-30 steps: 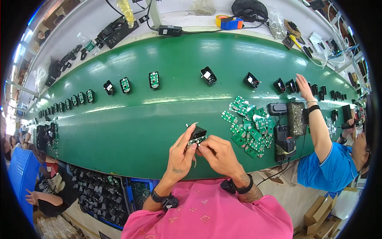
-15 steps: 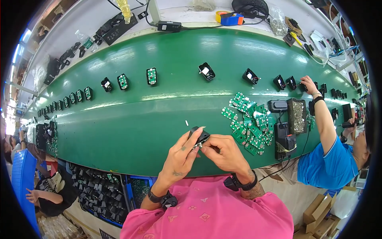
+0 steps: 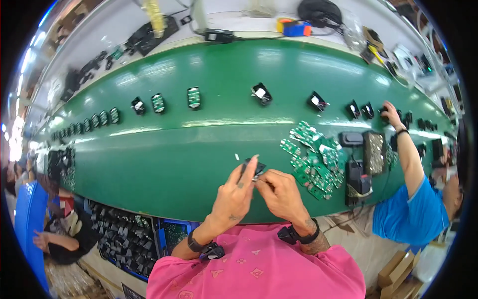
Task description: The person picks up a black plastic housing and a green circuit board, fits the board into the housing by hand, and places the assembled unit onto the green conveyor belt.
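My left hand [image 3: 233,192] grips a small black plastic housing [image 3: 258,165], held tilted above the near part of the green bench. Against the housing's lower edge my right hand [image 3: 282,193] has its fingers pinched together. What sits between those fingertips is hidden; a small light-coloured bit shows beside them. A tiny white piece [image 3: 237,156] lies on the bench just beyond my left hand. To the right of my hands spreads a loose pile of green circuit boards [image 3: 318,167].
Black housings, some with green boards [image 3: 193,97], line the bench [image 3: 149,164]. A charger [image 3: 357,179] and a tray of small metal parts [image 3: 374,154] stand right. A co-worker in blue [image 3: 406,214] reaches across there. Below left, a bin holds black housings [image 3: 122,239].
The view has shifted slightly. My left hand has turned a little around the housing, and my right fingers remain pinched at its edge. The co-worker's hand is still among the far-right housings.
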Motion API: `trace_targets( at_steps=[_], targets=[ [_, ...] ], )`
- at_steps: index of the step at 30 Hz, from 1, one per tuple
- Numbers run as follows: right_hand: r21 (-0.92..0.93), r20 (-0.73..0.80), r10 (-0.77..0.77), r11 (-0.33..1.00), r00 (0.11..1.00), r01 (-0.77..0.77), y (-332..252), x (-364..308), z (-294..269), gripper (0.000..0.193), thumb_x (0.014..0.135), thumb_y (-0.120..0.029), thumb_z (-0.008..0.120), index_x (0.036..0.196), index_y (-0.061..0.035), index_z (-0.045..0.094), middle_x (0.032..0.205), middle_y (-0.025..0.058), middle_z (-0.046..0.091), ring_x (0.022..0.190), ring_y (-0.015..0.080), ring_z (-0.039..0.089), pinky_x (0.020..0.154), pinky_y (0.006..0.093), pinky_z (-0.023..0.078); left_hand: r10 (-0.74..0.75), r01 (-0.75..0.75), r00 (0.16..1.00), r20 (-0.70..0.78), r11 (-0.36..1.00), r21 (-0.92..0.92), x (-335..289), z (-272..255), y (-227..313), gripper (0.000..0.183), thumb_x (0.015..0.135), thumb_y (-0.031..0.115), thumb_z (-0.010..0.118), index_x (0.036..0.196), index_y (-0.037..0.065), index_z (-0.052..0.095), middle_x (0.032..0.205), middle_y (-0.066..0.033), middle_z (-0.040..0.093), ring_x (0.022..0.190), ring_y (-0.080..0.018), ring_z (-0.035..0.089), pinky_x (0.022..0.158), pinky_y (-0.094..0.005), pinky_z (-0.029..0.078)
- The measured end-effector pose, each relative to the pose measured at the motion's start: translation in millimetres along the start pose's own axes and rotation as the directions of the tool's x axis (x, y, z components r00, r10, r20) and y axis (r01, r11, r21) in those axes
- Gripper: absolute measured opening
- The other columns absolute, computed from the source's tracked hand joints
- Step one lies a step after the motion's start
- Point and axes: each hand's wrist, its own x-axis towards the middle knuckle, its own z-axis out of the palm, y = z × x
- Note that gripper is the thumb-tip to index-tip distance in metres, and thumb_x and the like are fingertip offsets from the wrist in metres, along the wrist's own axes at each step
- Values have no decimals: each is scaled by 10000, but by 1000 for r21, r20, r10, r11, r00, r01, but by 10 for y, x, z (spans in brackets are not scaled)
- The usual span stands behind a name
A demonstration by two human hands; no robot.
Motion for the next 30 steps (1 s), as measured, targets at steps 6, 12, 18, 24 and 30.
trace_targets(
  at_steps=[6,12,18,24,30],
  targets=[
    [44,-141,226,974,964,-222,120,-73,33,139,918,-82,636,822,18,627,698,46,582,604,116,551,536,282,436,-148,230,968,203,843,-486,137,-109,-58,543,983,46,486,1503,89,340,1203,-166,563,713,-171,656,554,-278,549],
    [374,-44,321,883,946,-282,252,91,162,167,960,-118,613,871,21,595,685,13,570,573,62,527,505,214,433,151,-189,976,-156,946,-263,121,-25,-312,708,897,-21,522,1538,110,252,1288,-184,505,858,-221,666,658,-305,575],
    [186,-234,226,965,946,-185,253,45,169,142,970,-91,593,877,16,579,723,26,582,549,62,522,492,199,433,-199,297,955,221,684,-667,97,-223,-196,710,844,-53,498,1500,94,271,1026,-168,608,666,-193,669,599,-322,560],
    [491,-295,206,871,933,-37,205,90,352,133,966,-63,585,872,28,565,745,45,592,566,85,531,482,213,430,-210,314,949,233,674,-669,99,-117,-214,686,812,-88,498,1453,114,355,978,-152,629,591,-179,652,514,-304,524],
    [520,-67,264,832,962,-193,525,102,138,241,1001,-156,572,797,-33,539,630,-10,520,489,49,434,424,189,306,-64,72,997,36,766,-638,115,-98,-279,620,786,-89,543,1375,99,500,1151,-151,596,788,-211,661,651,-322,548]
  ],
)
